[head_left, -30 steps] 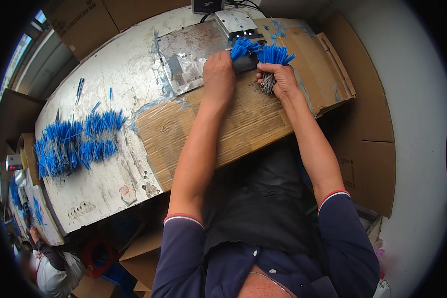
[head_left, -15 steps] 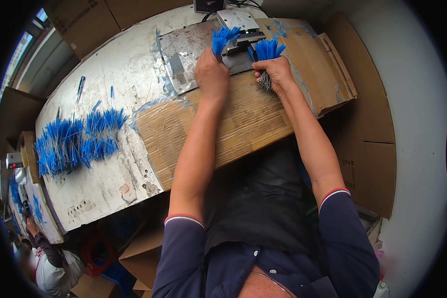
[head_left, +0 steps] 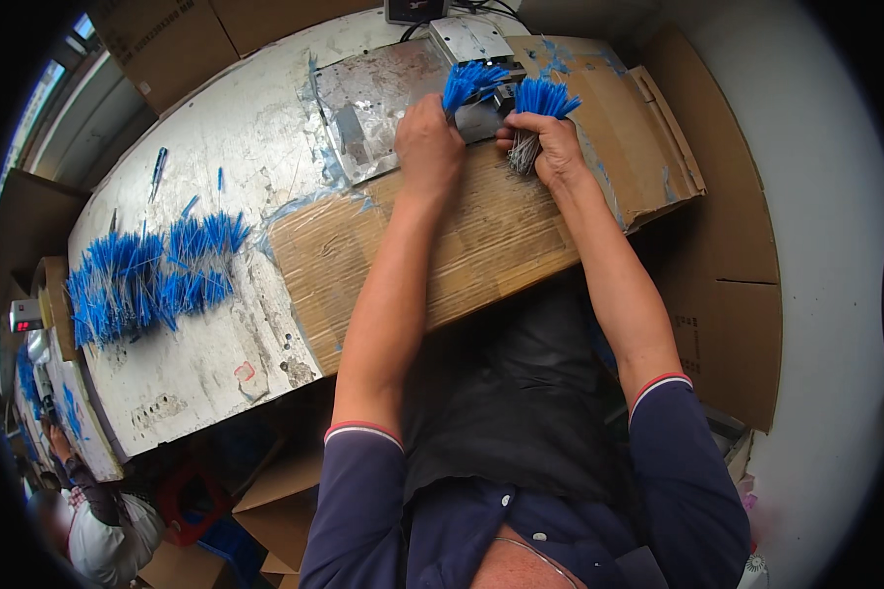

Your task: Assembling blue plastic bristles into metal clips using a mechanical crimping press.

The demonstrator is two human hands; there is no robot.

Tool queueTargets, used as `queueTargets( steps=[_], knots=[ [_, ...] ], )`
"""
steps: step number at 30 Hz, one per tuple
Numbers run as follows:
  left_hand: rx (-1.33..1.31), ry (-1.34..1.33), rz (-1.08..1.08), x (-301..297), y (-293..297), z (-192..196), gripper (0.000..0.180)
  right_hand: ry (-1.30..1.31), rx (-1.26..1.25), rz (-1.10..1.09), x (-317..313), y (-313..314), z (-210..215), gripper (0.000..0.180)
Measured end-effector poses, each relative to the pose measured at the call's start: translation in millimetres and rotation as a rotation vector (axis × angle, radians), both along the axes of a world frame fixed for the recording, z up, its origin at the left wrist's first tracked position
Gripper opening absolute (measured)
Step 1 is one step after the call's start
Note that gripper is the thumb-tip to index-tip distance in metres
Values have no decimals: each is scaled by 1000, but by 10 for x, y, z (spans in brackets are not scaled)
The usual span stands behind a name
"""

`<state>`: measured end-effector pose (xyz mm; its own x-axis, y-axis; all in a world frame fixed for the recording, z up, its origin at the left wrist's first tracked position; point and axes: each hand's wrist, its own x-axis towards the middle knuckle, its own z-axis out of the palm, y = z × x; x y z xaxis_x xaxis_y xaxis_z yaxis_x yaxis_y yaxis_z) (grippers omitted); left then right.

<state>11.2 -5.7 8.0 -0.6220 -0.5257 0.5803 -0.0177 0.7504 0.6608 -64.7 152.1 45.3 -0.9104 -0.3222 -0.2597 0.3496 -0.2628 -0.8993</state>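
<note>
My left hand (head_left: pixel 430 147) is closed around a bundle of blue-ended wires (head_left: pixel 471 84), whose blue ends fan out above the fist toward the right. My right hand (head_left: pixel 552 147) grips another bundle of blue-ended wires (head_left: pixel 544 98), thumb across it; the bundle's thin pale strands (head_left: pixel 524 153) hang below the fingers. Both hands are close together over the far edge of the cardboard sheet, just in front of a small white and dark metal machine (head_left: pixel 469 41). The left bundle's ends overlap part of the machine, hiding it.
Piles of blue-ended wires (head_left: pixel 118 285) lie at the left of the white table (head_left: pixel 265 334). Beyond them is a pen-like tool (head_left: pixel 158 175). A metal plate (head_left: pixel 375 93) and taped cardboard (head_left: pixel 413 255) cover the table's middle. At the lower left, another person (head_left: pixel 108 530) works at a second table.
My left hand and its bundle have shifted slightly right, closer to the right hand. The right bundle has moved a little right and its pale strands are more spread.
</note>
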Motion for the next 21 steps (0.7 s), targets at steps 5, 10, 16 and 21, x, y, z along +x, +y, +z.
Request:
queueTargets(
  steps=[5, 10, 16, 21],
  knots=[
    [-3, -35, -27, 11, -8, 10, 16, -21, 32, 19, 33, 58, -17, 14],
    [-4, -40, -35, -7, -2, 0, 18, -37, 82, 26, -1, 76, -45, 13],
    [-127, -28, -52, -3, -17, -18, 20, -51, 40, 39, 76, 71, 34, 12],
    [-178, -107, -17, -25, 19, -15, 20, -52, 70, 53, 43, 109, 26, 13]
  ],
)
